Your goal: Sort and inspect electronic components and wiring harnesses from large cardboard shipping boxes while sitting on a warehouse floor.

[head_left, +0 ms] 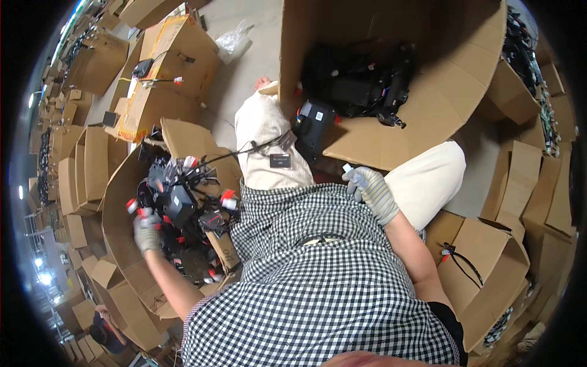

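Observation:
My left hand (147, 235), in a pale glove, reaches into the left cardboard box (122, 251). Its fingers are smeared, next to a red-and-white connector (144, 213), so I cannot tell if they grip it. Black devices with cables (177, 202) fill that box in a tangle. My right hand (376, 196), in a grey striped glove, is closed around a small whitish plastic piece (348, 169) above my lap. On my left leg lies a small black rectangular module (280, 161), and a black cable (244, 150) runs over from the left box.
A large open carton (416, 131) stands before me with black cabled devices (354, 79) inside. One black box-shaped device (315, 122) lies at its near left edge. An open box (471, 269) with a cable sits at right. Another carton (177, 73) stands far left, beside clear plastic (234, 41).

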A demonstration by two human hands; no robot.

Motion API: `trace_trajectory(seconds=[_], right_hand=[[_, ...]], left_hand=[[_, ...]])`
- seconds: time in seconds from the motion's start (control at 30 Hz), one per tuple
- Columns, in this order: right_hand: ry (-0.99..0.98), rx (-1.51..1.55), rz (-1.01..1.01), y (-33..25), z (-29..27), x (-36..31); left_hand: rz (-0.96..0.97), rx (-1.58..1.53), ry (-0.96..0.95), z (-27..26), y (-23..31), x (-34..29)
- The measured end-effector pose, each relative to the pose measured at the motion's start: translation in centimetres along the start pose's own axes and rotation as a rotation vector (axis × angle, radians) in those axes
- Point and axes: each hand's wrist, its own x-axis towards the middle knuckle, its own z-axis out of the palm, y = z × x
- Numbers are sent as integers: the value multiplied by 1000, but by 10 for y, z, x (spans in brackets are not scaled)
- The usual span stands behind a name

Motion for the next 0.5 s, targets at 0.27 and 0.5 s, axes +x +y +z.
trace_trajectory(seconds=[0.27, 0.5], right_hand=[[-36, 66, -3, -41, -19, 1], [-89, 39, -105, -74, -82, 63]], left_hand=[[97, 674, -179, 8, 72, -39], [945, 130, 245, 29, 301, -77]])
